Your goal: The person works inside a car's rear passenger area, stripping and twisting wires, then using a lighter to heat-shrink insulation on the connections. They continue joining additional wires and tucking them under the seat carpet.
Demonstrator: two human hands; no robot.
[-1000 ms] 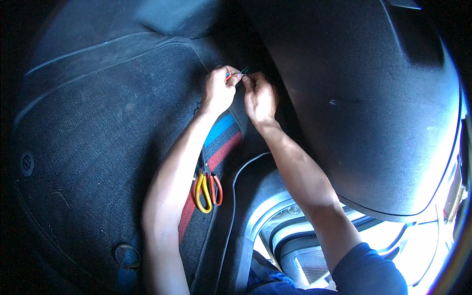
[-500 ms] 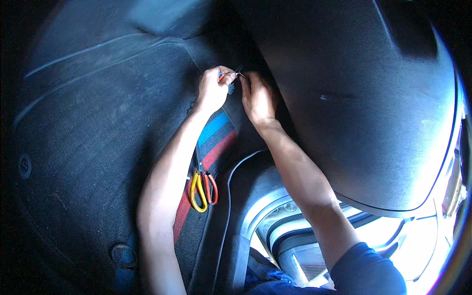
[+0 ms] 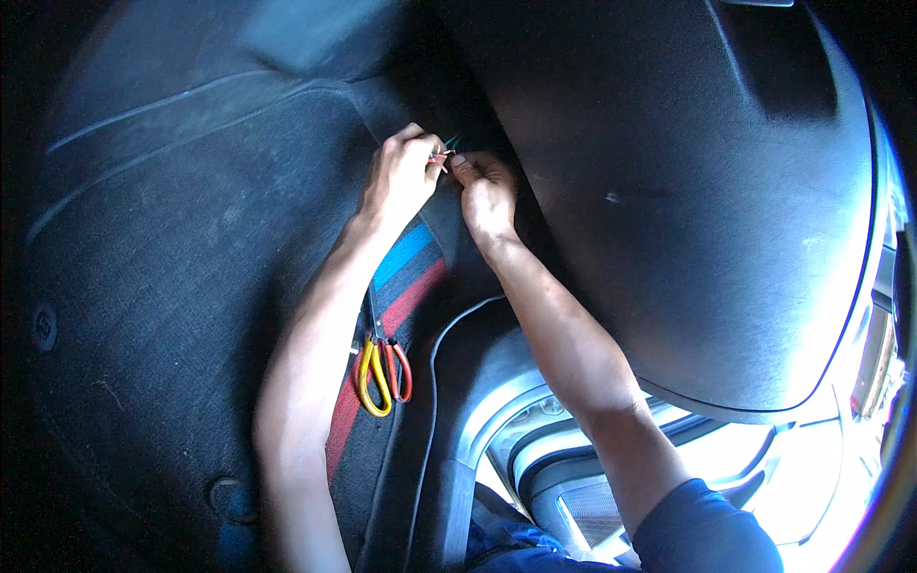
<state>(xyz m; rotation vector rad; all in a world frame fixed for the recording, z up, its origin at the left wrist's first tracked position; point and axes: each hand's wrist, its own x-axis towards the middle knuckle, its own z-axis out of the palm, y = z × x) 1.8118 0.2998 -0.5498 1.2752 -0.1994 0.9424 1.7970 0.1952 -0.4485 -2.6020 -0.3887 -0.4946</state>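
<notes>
Thin coloured wires (image 3: pixel 440 158), some reddish and some green, come together in the dark gap beside the black panel. My left hand (image 3: pixel 403 167) is closed in a pinch on them, its fingers bent. Close on its right, my right hand (image 3: pixel 487 191) pinches with thumb and forefinger at a wire end; the exact piece between those fingertips is too small to make out. Scissors (image 3: pixel 378 368) with one yellow and one red handle loop lie below the hands, blades pointing up beside my left forearm, on a striped blue, red and black mat (image 3: pixel 414 294).
Dark carpet (image 3: pixel 181 267) covers the left side, with a round fastener (image 3: pixel 44 327) in it. A large black dashboard panel (image 3: pixel 669 229) hangs close on the right. The door sill trim (image 3: pixel 449 382) curves below, beside a bright door opening.
Both hands have moved slightly left, and the whole view has shifted a little. My left hand has turned, its back now more toward me. The wires stay between the hands.
</notes>
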